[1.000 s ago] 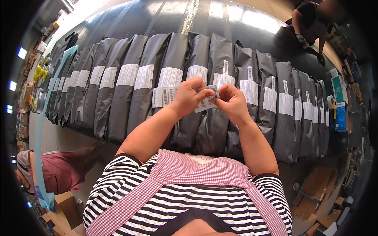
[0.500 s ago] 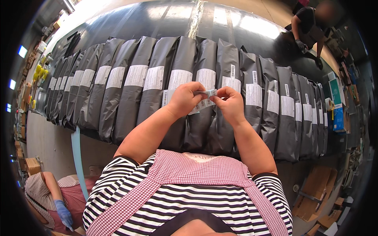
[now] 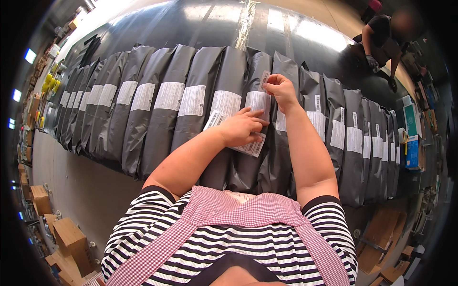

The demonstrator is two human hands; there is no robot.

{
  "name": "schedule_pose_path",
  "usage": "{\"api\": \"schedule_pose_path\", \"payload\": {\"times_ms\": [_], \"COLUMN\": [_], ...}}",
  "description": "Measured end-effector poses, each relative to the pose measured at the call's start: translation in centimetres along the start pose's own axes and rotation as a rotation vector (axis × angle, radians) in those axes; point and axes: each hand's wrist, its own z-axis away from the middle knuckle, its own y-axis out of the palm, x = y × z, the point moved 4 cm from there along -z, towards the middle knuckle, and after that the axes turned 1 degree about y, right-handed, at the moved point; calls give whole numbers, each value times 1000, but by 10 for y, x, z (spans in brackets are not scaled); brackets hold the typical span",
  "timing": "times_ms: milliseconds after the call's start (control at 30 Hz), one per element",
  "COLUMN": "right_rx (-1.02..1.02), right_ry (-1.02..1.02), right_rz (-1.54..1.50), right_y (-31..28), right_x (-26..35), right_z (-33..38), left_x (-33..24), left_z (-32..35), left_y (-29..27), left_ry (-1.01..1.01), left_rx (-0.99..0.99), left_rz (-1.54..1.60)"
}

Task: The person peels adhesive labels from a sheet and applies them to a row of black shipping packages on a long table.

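Note:
My right hand (image 3: 282, 91) pinches a narrow white barcode sticker (image 3: 264, 81) against the upper part of a dark grey plastic mailing bag (image 3: 257, 64). Below the sticker, that bag carries a larger white printed label (image 3: 258, 101). My left hand (image 3: 242, 127) lies open with its fingers spread on the bag, just under the large label. Beneath it is a sheet of barcode stickers (image 3: 256, 147), whose middle the hand covers. The sheet's other end spreads onto the neighbouring bag (image 3: 232, 71).
Several filled grey bags (image 3: 157, 81) stand side by side in a long row on a dark table (image 3: 200, 28). Barcode stickers show on bags to the right. A blue box (image 3: 411, 153) sits at the right end; a co-worker (image 3: 381, 43) is at the far right. Cardboard boxes (image 3: 74, 238) are lower left.
My hands have parted: the right moved up with a sticker to the bag, and the left flattened over the sheet. The co-worker at lower left has mostly gone out of view.

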Motion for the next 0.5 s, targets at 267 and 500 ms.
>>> {"api": "schedule_pose_path", "payload": {"times_ms": [267, 500], "right_rx": [10, -53], "right_ry": [55, 13], "right_rz": [182, 183], "right_y": [7, 7], "right_x": [-11, -17], "right_z": [-19, -20], "left_x": [3, 3], "left_z": [4, 2], "left_y": [3, 3], "left_ry": [-44, -47], "left_rx": [31, 27], "left_rz": [23, 31]}}
